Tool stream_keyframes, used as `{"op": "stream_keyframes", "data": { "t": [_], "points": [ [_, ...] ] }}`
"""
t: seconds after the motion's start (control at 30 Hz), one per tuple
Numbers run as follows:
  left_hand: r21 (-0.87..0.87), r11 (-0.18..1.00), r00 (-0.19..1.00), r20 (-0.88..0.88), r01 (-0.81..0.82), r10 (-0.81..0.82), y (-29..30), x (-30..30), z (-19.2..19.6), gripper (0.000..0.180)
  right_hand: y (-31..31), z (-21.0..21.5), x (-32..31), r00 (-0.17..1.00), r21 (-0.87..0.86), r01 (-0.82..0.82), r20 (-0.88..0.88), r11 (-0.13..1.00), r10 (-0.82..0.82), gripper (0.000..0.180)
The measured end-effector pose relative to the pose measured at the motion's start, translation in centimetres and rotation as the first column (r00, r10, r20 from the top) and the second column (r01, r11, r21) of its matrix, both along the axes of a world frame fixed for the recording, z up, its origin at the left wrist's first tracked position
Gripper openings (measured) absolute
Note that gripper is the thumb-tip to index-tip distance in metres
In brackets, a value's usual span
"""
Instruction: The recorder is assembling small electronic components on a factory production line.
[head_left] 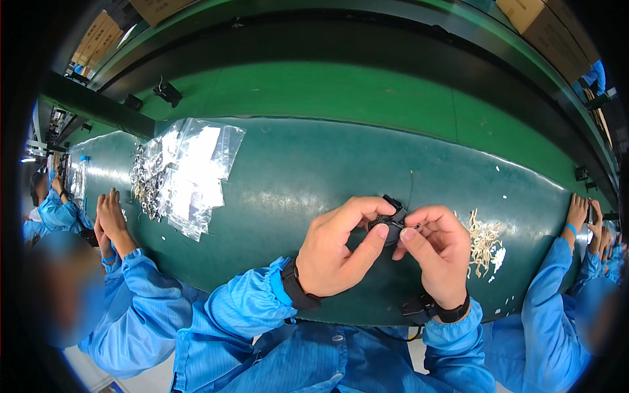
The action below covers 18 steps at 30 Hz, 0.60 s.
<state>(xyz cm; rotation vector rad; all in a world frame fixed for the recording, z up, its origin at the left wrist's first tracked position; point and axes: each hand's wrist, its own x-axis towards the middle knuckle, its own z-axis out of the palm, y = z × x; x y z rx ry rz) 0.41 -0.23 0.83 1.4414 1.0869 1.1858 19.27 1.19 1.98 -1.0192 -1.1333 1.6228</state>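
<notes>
Over the green work surface, my left hand (339,245) grips a small black plastic part (391,219) between thumb and fingers. A thin dark wire (411,187) sticks up from about the part. My right hand (438,247) meets it from the right, thumb and forefinger pinched at the part's edge; what exactly sits in this pinch is too small to make out. Black bands circle both my wrists. Just right of my right hand lies a loose pile of short cream-coloured strips (483,242), with small white pieces (499,259) beside it.
Clear plastic bags (196,170) lie at the left, next to a heap of small dark and metallic parts (147,187). Co-workers in blue sit on both sides, one with hands (111,219) on the table at left. Beyond the table runs a green belt (314,92).
</notes>
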Motion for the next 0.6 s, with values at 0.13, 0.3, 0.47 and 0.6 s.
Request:
{"op": "stream_keyframes", "data": {
  "t": [0.13,0.3,0.47,0.6],
  "points": [
    [-0.038,0.997,0.995,0.081,0.062,-0.058,0.0,0.0,-0.4,0.033,0.3,-0.2,0.5,0.997,-0.055,-0.032,-0.073,0.998,0.028,0.015],
    [-0.021,0.987,0.965,0.213,0.162,-0.154,0.2,0.0,-0.6,0.040,0.6,0.4,0.7,0.989,-0.193,-0.041,-0.148,0.980,0.012,0.018],
    [-0.033,0.986,0.966,0.207,0.165,-0.155,0.3,0.0,-0.5,0.042,0.4,0.2,0.3,0.997,-0.092,0.032,-0.068,0.995,-0.039,0.018],
    [-0.013,0.996,0.982,0.172,0.086,-0.083,0.4,0.5,-0.6,0.048,0.1,-0.6,-0.8,0.862,0.481,0.261,0.274,0.837,-0.426,0.024]
  ]
}}
